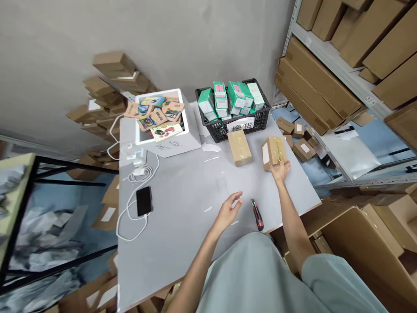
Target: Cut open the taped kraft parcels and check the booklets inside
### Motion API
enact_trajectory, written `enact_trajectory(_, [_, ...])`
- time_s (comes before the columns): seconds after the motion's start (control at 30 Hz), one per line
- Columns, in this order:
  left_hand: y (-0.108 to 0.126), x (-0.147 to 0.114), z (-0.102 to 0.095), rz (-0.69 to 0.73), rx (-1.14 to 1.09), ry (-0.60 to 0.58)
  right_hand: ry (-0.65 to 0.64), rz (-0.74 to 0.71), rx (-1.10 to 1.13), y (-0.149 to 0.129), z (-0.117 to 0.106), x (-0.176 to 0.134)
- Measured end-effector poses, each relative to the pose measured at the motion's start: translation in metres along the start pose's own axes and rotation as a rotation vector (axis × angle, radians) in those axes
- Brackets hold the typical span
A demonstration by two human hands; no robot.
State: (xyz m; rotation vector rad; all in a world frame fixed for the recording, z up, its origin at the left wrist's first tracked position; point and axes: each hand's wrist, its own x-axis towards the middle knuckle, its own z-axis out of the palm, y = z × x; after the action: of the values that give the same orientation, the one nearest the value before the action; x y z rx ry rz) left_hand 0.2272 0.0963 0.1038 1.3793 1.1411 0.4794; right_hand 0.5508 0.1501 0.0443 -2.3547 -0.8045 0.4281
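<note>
Carton (274, 150) at the right of the table (182, 195) lies ahead and to the right of the left hand (230, 210), which is empty, fingers apart; the right hand (280, 169) is nearer, clamped on the carton's near edge.

Clockwise on the one tabletop (185, 200) sit one black crate (262, 122) just past twelve o'clock, holding at least five green-sided boxes (220, 99); two taped cartons (274, 152) at one and two; one cutter knife (257, 215) at four; one phone (144, 201) at nine; one white bin (192, 138) at eleven, its cards (158, 117) too jumbled to count.
</note>
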Motion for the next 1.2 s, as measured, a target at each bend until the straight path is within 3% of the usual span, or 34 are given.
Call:
enact_trajectory(0.1, [-0.026,-0.023,-0.024,-0.029,-0.025,0.005,0.104,-0.035,0.056,0.051,-0.032,-0.081])
enact_trajectory(0.2, [-0.059,-0.049,-0.052,-0.058,-0.046,0.011,0.042,-0.124,0.041,0.081,-0.050,-0.180])
enact_trajectory(0.33, [-0.104,-0.087,-0.098,-0.144,-0.067,0.122,-0.284,-0.285,-0.083,0.066,-0.037,-0.294])
enact_trajectory(0.43, [-0.126,-0.112,-0.136,-0.212,-0.093,0.252,-0.594,-0.554,-0.150,0.030,-0.011,-0.343])
enact_trajectory(0.57, [-0.145,-0.146,-0.179,-0.220,-0.141,0.286,-0.870,-0.910,-0.198,-0.014,0.019,-0.369])
enact_trajectory(0.67, [-0.161,-0.172,-0.195,-0.239,-0.198,0.282,-0.970,-1.022,-0.229,-0.029,0.035,-0.368])
enact_trajectory(0.73, [-0.174,-0.190,-0.196,-0.253,-0.261,0.264,-0.989,-1.038,-0.263,-0.029,0.042,-0.363])
enact_trajectory(0.83, [-0.191,-0.212,-0.183,-0.226,-0.359,0.205,-0.942,-0.931,-0.323,-0.017,0.046,-0.358])
enact_trajectory(1.0, [-0.212,-0.229,-0.157,-0.175,-0.457,0.190,-0.760,-0.612,-0.268,0.015,0.041,-0.362])
enact_trajectory(1.2, [-0.218,-0.222,-0.144,-0.150,-0.520,0.299,-0.806,-0.329,-0.092,0.040,0.048,-0.363])
